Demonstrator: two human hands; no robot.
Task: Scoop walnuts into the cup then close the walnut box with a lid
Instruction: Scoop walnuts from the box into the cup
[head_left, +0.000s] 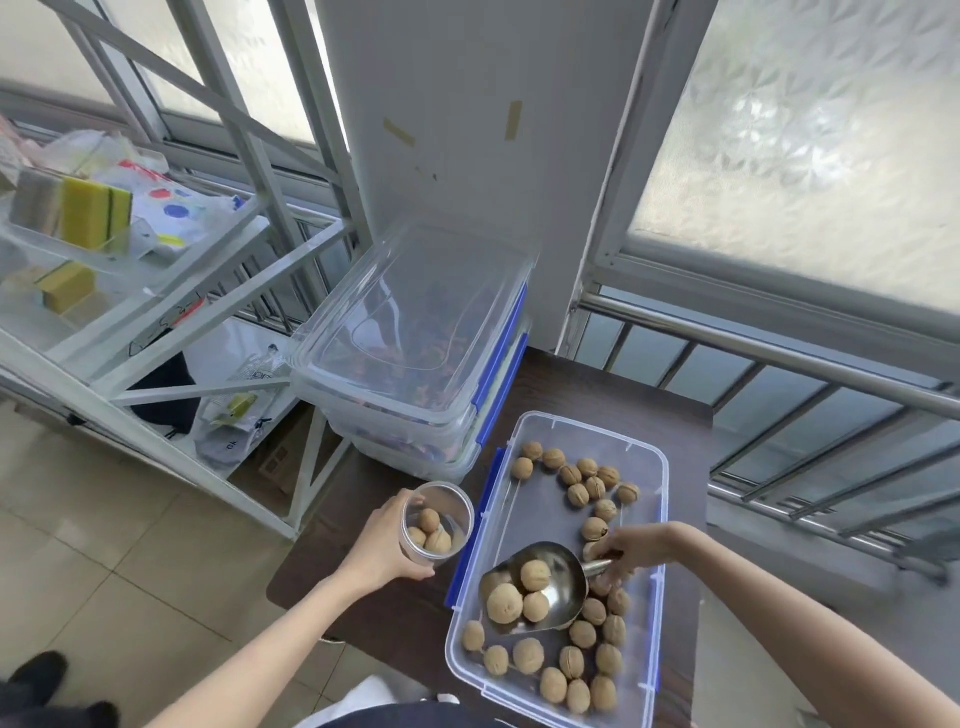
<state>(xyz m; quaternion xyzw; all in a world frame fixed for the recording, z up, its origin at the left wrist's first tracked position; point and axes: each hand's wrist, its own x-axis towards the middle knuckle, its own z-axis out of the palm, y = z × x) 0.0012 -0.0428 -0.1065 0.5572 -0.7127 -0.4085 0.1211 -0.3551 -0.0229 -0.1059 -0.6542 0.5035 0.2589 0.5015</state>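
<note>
I'm looking at what seems a home's enclosed balcony or utility corner: frosted windows (810, 156) with a metal railing (779, 358) from 1 to 3 o'clock, tiled floor (104, 545), a white shelf rack (171, 270) holding sponges (96, 210) at 10, stacked storage boxes (410, 353) at 12.

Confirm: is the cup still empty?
No, the cup held by the left hand already has several walnuts inside.

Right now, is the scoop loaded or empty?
Loaded: the metal scoop holds several walnuts and hangs over the open box, gripped by the right hand.
</note>
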